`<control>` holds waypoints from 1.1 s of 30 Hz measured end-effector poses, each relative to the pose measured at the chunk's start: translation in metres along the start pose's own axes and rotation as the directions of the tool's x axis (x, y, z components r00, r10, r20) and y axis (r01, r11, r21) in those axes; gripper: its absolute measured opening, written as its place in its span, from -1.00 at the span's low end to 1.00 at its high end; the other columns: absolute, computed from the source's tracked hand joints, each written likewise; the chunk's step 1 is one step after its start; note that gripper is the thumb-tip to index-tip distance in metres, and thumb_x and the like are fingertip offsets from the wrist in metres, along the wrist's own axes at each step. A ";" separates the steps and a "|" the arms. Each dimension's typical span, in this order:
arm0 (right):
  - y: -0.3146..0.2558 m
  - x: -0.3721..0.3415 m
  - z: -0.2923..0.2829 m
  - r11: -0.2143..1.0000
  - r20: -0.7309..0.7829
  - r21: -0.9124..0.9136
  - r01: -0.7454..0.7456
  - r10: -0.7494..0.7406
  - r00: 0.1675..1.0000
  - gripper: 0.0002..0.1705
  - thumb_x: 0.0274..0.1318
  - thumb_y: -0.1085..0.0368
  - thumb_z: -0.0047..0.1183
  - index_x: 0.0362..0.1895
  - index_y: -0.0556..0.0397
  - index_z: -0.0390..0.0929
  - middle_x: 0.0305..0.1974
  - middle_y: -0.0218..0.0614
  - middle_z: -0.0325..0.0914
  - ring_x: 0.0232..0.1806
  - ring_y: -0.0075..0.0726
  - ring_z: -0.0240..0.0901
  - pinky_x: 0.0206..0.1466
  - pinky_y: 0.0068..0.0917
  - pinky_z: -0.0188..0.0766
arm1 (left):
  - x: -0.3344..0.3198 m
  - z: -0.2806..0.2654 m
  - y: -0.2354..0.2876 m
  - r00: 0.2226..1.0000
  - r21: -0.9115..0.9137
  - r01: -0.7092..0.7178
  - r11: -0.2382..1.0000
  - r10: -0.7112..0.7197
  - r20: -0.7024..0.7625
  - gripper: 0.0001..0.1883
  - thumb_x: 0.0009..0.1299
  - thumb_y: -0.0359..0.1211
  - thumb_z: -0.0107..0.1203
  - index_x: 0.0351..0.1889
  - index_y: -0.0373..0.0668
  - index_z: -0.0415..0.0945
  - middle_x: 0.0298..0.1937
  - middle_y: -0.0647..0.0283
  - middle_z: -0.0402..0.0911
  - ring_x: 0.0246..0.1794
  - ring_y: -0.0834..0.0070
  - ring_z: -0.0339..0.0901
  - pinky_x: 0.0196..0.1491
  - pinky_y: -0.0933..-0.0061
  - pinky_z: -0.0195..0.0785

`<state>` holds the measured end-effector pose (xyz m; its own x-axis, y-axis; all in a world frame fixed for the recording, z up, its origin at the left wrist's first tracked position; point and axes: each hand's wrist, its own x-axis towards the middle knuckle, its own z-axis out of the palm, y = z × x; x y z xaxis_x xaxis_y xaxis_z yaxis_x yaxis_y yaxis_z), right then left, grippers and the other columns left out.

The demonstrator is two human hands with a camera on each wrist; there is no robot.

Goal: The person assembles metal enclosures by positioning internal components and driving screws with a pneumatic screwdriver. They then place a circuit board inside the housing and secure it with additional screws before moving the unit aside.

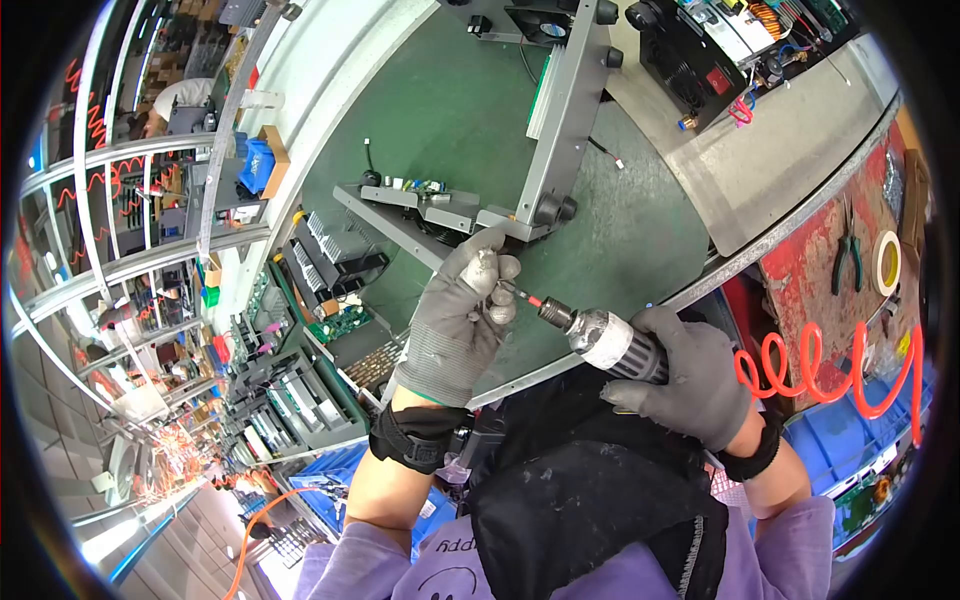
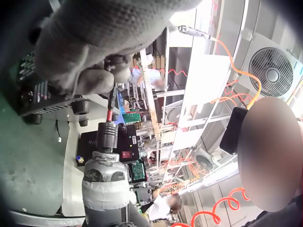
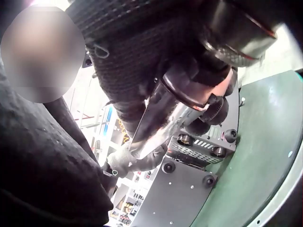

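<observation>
Head view: the gloved left hand point(image 1: 455, 318) has its fingers curled in about the tip of the bit point(image 1: 527, 297); whether a small part is also held there cannot be told. The gloved right hand point(image 1: 700, 378) is closed round the taped body of a powered screwdriver point(image 1: 607, 341), which lies between the two hands with its bit towards the left. Just beyond the left hand, a grey metal chassis point(image 1: 563, 130) stands on the green desk point(image 1: 430, 100), a small circuit board point(image 1: 430, 187) within it. To the right of the right hand are a coiled red hose point(image 1: 861, 385) and, farther beyond, pliers point(image 1: 848, 265) and a roll of tape point(image 1: 877, 263). Left wrist view: the left fingers bend over the bit's end, the screwdriver extending away below them; a vented part of the chassis, with dark feet, is beside them. Right wrist view: the right hand's grip is close and partly obscured; the left hand appears past the screwdriver, near grey panels bearing round feet.
</observation>
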<state>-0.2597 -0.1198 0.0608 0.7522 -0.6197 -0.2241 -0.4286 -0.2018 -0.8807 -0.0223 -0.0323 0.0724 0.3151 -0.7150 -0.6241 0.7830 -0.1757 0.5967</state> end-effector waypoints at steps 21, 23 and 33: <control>0.034 0.007 -0.005 0.988 0.122 -0.105 -0.111 0.124 0.985 0.02 -0.58 -0.19 0.53 0.02 -0.03 0.30 -0.45 -0.07 0.56 -0.33 0.17 0.57 -0.26 -0.12 0.46 | 0.020 0.019 0.005 0.945 0.371 0.296 0.880 -0.213 -0.248 -0.43 0.42 0.21 -0.06 -0.27 -0.18 0.44 -0.49 0.32 0.33 -0.51 0.59 0.22 -0.56 0.64 0.01; 0.035 0.010 -0.007 0.983 0.129 -0.135 -0.122 0.140 0.982 0.02 -0.57 -0.18 0.52 0.02 -0.04 0.30 -0.44 -0.07 0.56 -0.32 0.16 0.56 -0.26 -0.12 0.45 | 0.027 0.018 0.002 0.910 0.341 0.355 0.871 -0.237 -0.341 -0.43 0.44 0.22 -0.09 -0.39 -0.14 0.41 -0.54 0.34 0.31 -0.58 0.60 0.18 -0.60 0.64 -0.02; 0.030 0.026 -0.034 0.961 0.177 -0.274 -0.047 0.099 0.979 -0.14 -0.42 -0.05 0.47 0.00 -0.03 0.31 -0.49 -0.11 0.53 -0.39 0.12 0.54 -0.31 -0.11 0.41 | 0.031 0.018 -0.009 0.900 0.456 0.355 0.816 -0.167 -0.401 -0.45 0.44 0.18 -0.05 -0.51 -0.11 0.43 -0.65 0.37 0.29 -0.70 0.60 0.20 -0.66 0.60 -0.03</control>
<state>-0.2698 -0.1680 0.0427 0.7830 -0.4922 -0.3804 -0.5843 -0.3720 -0.7212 -0.0292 -0.0649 0.0561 0.3679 -0.3427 -0.8644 0.5068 -0.7055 0.4954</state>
